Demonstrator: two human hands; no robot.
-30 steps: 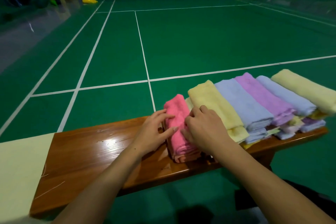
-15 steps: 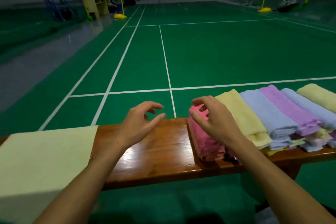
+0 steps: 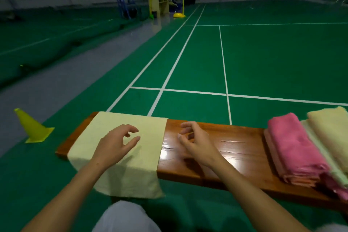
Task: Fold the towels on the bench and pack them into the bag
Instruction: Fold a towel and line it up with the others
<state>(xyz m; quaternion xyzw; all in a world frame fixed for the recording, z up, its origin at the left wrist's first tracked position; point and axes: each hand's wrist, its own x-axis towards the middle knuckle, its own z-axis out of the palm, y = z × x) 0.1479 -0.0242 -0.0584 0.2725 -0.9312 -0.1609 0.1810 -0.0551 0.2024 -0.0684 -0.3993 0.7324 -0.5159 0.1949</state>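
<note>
Both hands have left the folded pink towel [image 3: 293, 149], now at right of frame. Left hand [image 3: 114, 147] hovers loosely curled, empty, over the unfolded yellow towel [image 3: 120, 173] draped lower-left on the bench [image 3: 226, 158]; right hand [image 3: 195, 142] likewise empty over bare wood. Folded stack [image 3: 329, 126] done at far right; this towel and packing remain. No bag visible.

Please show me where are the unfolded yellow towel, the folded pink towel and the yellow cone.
unfolded yellow towel [image 3: 143, 179]: head view, on the part hanging over the bench's near edge.
folded pink towel [image 3: 293, 145]: head view, on its top face.
yellow cone [image 3: 31, 125]: head view, on its sloping side.
</note>
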